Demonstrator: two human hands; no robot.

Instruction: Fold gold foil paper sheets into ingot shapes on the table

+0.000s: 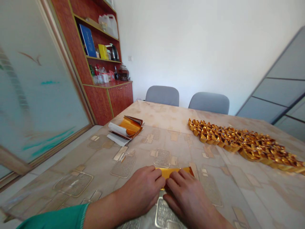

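Note:
A strip of shiny gold paper (168,172) lies near the front of the table, between and partly under both hands. My left hand (146,187) has its fingers curled round the strip's left end. My right hand (184,190) presses bent fingers on its middle and right part, and a reddish-gold corner shows beyond them. The two hands nearly touch. Farther back on the left sits a loose stack of gold and white paper sheets (128,128), curled up at the sides. Many folded gold paper pieces (226,135) stand packed in rows on the right.
The table (147,152) has a patterned, glossy cover. Two grey chairs (162,95) stand at its far edge. A red-brown cabinet (102,100) with bottles, a kettle and a blue folder is at the back left, beside a frosted sliding door (40,82).

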